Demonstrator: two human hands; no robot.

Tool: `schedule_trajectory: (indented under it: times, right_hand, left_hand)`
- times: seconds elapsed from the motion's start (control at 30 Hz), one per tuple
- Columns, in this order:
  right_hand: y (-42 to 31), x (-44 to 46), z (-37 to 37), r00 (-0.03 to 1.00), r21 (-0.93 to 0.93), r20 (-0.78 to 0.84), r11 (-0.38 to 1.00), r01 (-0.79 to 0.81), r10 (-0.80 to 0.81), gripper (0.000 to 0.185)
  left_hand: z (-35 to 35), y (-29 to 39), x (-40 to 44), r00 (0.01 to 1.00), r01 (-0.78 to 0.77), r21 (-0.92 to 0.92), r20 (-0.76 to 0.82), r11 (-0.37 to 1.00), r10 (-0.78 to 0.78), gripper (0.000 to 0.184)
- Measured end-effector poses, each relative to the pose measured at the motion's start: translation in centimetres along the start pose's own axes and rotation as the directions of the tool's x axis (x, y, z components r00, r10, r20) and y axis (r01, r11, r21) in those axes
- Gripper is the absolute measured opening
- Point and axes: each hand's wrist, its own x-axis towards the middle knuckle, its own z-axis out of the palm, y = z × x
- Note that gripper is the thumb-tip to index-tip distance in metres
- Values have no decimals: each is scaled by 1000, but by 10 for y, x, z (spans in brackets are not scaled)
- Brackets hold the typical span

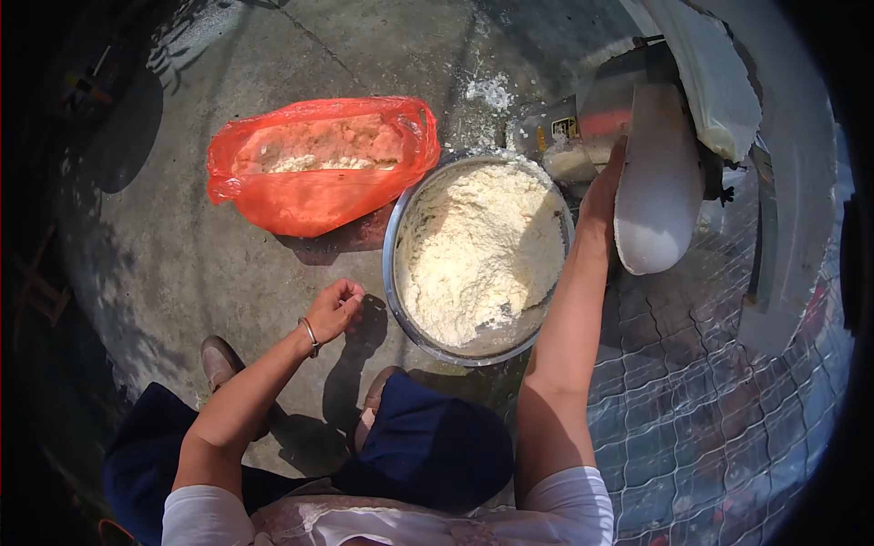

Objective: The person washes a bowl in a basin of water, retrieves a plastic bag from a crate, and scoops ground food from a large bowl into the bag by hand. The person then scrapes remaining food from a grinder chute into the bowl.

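Observation:
A round metal basin (391,273) holds a heap of pale, crumbly material (478,246). To its upper left lies an open red plastic bag (314,205) with similar pale stuff inside. My left hand (333,309), with a bracelet at the wrist, hangs below the bag and left of the basin, its fingers curled; whatever they hold, if anything, is too small to name. My right hand (608,182) reaches past the basin's right side to a machine (605,114), beside a long white scoop-shaped piece (660,191) that partly covers it. Its fingers are mostly hidden there.
Spilled white bits (492,91) lie on the concrete floor (209,264) behind the basin. Wire mesh (692,391) covers the lower right. A pale panel (792,255) stands at the far right. My shoes (218,359) are at the lower left.

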Motion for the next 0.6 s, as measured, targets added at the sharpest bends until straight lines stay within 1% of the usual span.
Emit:
schedule_trajectory:
  times: [0.03,0.07,0.1,0.17,0.27,0.3,0.33,0.37,0.4,0.5,0.6]
  right_hand:
    - [5,-1,7,989,283,1,949,-141,146,31]
    - [-2,4,12,958,539,45,800,-263,285,32]
    - [-7,5,14,908,740,125,572,-353,399,32]
    - [4,0,3,926,706,186,611,-359,329,32]
    - [30,-19,-28,926,652,304,660,-374,225,31]
    - [23,-21,-35,920,631,345,680,-374,186,30]
    - [18,-20,-45,949,265,314,963,-53,-34,31]
    - [-6,-8,-53,890,-150,380,933,327,-251,31]
    - [-19,-4,-55,756,-475,521,601,642,-396,32]
    - [1,-16,-54,703,-421,625,611,671,-341,37]
    - [23,-14,-61,649,-397,705,600,695,-285,43]
  left_hand:
    - [0,-2,-2,1000,15,3,0,1000,-15,16]
    - [-2,-5,-3,1000,11,5,0,1000,-11,16]
    - [-4,-9,-3,1000,6,6,2,1000,-6,16]
    - [-5,-11,-1,1000,-7,0,0,1000,7,16]
    - [-8,-9,-3,1000,-5,-12,-20,1000,4,16]
    - [-8,-9,-1,1000,-3,-17,-19,1000,2,16]
    - [-7,-10,1,1000,4,-21,-13,1000,-5,16]
    - [-6,-12,4,1000,9,-27,-9,1000,-9,17]
    - [-5,-12,7,1000,5,-33,-8,999,-6,17]
    - [0,-13,11,1000,-6,-36,0,999,6,17]
    - [7,-12,12,999,21,-85,25,996,-19,17]
